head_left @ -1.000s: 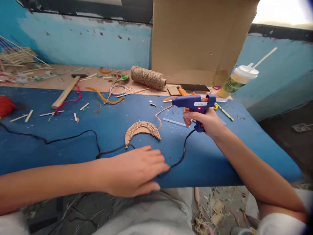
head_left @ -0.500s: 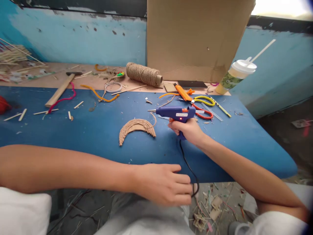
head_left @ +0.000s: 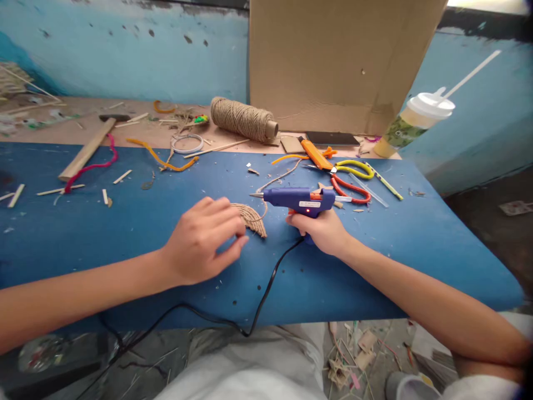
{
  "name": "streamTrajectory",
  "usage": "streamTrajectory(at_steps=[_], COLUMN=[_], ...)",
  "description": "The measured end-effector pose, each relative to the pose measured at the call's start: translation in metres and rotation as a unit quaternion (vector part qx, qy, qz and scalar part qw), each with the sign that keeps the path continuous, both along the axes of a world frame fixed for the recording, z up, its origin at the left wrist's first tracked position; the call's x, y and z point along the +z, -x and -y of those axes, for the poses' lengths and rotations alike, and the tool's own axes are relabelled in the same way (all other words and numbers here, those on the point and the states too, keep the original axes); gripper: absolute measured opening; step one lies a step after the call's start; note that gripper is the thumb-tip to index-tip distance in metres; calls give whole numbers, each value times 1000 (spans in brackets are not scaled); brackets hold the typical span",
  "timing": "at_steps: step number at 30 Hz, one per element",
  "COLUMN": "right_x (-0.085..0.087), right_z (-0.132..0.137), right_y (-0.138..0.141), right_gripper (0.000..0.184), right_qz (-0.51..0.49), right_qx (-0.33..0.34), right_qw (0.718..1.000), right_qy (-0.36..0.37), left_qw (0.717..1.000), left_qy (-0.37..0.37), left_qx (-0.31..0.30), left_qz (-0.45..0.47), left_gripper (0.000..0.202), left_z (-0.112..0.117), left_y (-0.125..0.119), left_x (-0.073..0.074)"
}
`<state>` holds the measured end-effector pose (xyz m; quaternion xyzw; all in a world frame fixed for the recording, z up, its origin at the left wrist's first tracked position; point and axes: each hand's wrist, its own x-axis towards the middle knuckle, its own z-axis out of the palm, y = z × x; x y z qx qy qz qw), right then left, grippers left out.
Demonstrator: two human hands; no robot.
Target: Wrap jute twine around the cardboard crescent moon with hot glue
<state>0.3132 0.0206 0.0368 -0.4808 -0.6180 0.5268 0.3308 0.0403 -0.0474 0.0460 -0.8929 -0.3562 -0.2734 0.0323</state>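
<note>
My right hand (head_left: 322, 226) is wrapped round the handle of a blue hot glue gun (head_left: 291, 197), whose small red light is lit. Its metal nozzle points left, and a clear glue stick (head_left: 343, 199) pokes out at the back. My left hand (head_left: 208, 240) is over a crescent-shaped piece covered in rows of twine (head_left: 252, 218), with fingers loosely bent and thumb apart. It hides most of the crescent; only the right end shows. A loose tail of twine (head_left: 280, 179) runs from that end up toward the back. The gun's black cord (head_left: 272, 280) hangs over the front edge.
At the back lie a twine roll (head_left: 244, 119), an orange cutter (head_left: 315, 154) and a dark flat phone-like slab (head_left: 332, 139). Scissors (head_left: 353, 189) with red and yellow handles sit right of the gun. A lidded cup (head_left: 414, 125) stands far right, a hammer (head_left: 88, 149) lies left.
My left hand has moved from the table's front edge up and left onto the crescent. The cord now trails to the left. My right hand still grips the glue gun in nearly the same place.
</note>
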Motion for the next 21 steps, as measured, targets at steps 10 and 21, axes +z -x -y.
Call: streamTrajectory(at_steps=[10, 21], right_x=[18, 19], right_z=[-3, -19], right_y=[-10, -24], right_gripper=[28, 21], right_qz=[22, 30], right_qx=[-31, -42], right_qw=[999, 999], right_qy=[8, 20], left_qw=[973, 989], left_qy=[155, 123], left_qx=[97, 63], left_qz=[-142, -60], left_gripper=[48, 47], left_z=[-50, -50], left_y=[46, 48], left_x=[-6, -27])
